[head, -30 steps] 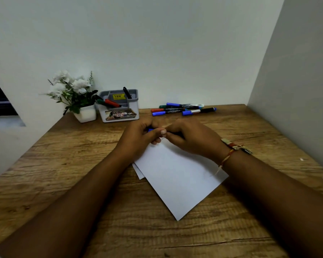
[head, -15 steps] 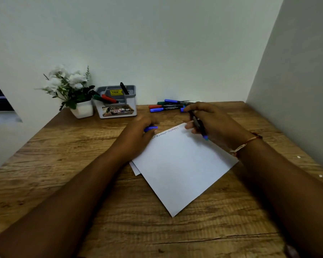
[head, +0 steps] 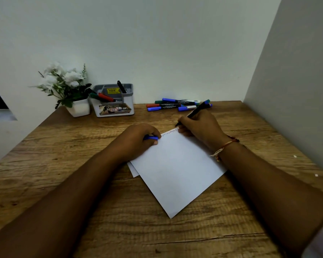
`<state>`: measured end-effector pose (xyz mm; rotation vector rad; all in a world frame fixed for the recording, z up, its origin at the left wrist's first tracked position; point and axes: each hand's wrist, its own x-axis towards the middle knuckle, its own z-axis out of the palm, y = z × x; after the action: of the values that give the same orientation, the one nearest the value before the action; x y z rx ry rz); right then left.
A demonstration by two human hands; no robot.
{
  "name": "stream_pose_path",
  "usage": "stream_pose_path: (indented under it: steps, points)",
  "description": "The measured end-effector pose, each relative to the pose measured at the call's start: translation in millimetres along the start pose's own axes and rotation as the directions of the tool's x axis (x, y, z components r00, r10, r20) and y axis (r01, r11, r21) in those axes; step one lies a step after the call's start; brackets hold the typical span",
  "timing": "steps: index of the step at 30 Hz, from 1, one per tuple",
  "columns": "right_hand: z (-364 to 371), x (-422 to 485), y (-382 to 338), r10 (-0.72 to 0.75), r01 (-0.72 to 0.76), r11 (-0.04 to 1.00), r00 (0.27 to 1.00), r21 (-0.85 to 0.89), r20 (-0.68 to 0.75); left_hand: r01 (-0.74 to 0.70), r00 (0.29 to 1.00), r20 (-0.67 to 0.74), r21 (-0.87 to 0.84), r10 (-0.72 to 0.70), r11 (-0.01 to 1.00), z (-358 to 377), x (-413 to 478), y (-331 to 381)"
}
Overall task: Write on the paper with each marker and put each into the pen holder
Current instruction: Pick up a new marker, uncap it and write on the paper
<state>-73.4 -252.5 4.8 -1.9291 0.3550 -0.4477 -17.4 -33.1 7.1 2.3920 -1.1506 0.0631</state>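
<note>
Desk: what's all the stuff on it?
desk: one, brown wood, against white walls
paper: two sheets, white, desk middle, writing along the far edge
loose markers: at least five, blue, red, green, by the back wall
pen holder: one, grey-white, back left
markers in holder: three, red, green, black
flower pot: one, white, left of holder
cap: one, blue, at paper's far left corner
uncapped marker: one, black, tip by paper's far edge
wrist thread: one, red-white, right wrist
left hand: grips cap, resting on paper
right hand: holds uncapped marker
</note>
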Motion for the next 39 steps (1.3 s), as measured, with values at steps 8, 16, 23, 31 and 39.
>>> stream_pose_path:
  steps: [8, 16, 23, 31, 39]
  points:
    - [-2.1, 2.7, 4.5, 0.024, -0.026, 0.998, 0.999, -0.06, -0.045, 0.027, 1.0, 0.008, -0.05, -0.026, 0.998, 2.3, 1.0, -6.0]
    - [-0.9, 3.0, 5.4, -0.026, 0.019, 0.983, 0.999, -0.182, -0.037, 0.025, 1.0, 0.005, -0.072, -0.025, 0.997, 3.4, 1.5, -8.8]
    - [-2.4, 2.8, 4.6, -0.019, 0.01, 0.983, 0.999, -0.185, -0.045, 0.03, 1.0, 0.001, -0.084, -0.03, 0.996, 3.2, 1.2, -9.1]
    - [-1.8, 3.2, 3.9, -0.036, 0.03, 0.969, 0.999, -0.244, -0.022, 0.036, 0.999, 0.014, -0.092, -0.035, 0.995, 2.0, 0.6, -6.9]
    - [-2.6, 2.6, 2.6, -0.018, 0.009, 0.971, 0.999, -0.238, -0.034, 0.055, 0.998, 0.017, -0.105, -0.053, 0.993, 1.5, 0.6, -6.2]
